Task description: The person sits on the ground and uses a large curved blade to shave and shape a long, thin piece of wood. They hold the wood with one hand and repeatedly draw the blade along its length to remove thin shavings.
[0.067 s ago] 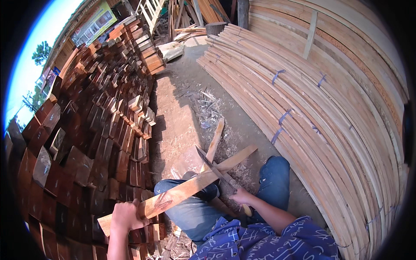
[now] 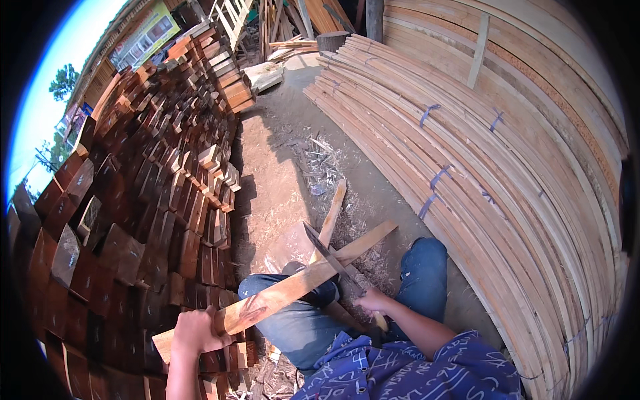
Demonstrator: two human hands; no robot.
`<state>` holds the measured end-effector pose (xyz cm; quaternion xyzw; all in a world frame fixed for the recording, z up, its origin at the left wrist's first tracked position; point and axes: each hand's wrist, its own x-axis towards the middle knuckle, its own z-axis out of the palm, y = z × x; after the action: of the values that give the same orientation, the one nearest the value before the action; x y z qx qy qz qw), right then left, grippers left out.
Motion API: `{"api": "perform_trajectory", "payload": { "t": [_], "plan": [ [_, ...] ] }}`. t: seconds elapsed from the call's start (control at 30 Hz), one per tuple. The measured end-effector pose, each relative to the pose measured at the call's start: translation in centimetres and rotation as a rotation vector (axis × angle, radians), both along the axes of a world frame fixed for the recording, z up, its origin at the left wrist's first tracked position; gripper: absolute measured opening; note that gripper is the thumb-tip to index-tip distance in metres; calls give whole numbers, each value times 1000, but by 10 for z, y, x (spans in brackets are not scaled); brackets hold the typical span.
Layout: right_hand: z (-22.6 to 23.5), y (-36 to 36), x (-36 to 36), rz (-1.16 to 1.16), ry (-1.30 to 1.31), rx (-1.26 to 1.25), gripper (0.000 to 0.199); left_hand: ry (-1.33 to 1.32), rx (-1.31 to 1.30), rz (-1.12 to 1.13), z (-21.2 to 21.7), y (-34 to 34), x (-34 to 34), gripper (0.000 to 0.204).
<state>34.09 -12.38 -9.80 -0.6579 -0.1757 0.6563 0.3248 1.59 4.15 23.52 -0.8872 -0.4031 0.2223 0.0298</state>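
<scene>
Barely any shift since the earlier frame: the whole view has slid a trace, while your hands, board and blade keep practically the same arrangement.

Left hand (image 2: 199,332): closed, gripping the board near its lower-left end, knuckles up, forearm rising from the lower edge. Right hand (image 2: 375,302): closed round the handle of a long blade (image 2: 325,248), forearm slanting in from the lower right; pale handle end showing below your fist.

Board (image 2: 283,292): flat, straight, pale tan, with dark reddish-brown patches mid-length. Lies aslant over your left leg, upper end to the right, crossing a second wooden strip (image 2: 334,208). Blade: dark, pointing up and left, passing across the board; contact cannot be told.

Flanking: stacked dark timber (image 2: 127,253), left; long pale strips (image 2: 460,167), tied with bluish bands, right.
</scene>
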Motion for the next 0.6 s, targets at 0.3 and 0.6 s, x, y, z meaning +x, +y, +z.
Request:
{"api": "perform_trajectory", "payload": {
  "t": [0.3, 0.6],
  "plan": [
    [60, 22, 25, 17, 110, -29, 23, 152, 56, 83, -3, 2, 8, 70],
    [45, 23, 19, 213, -274, 31, 27, 182, 285, 219, 4, -13, 18, 70]
  ]
}}
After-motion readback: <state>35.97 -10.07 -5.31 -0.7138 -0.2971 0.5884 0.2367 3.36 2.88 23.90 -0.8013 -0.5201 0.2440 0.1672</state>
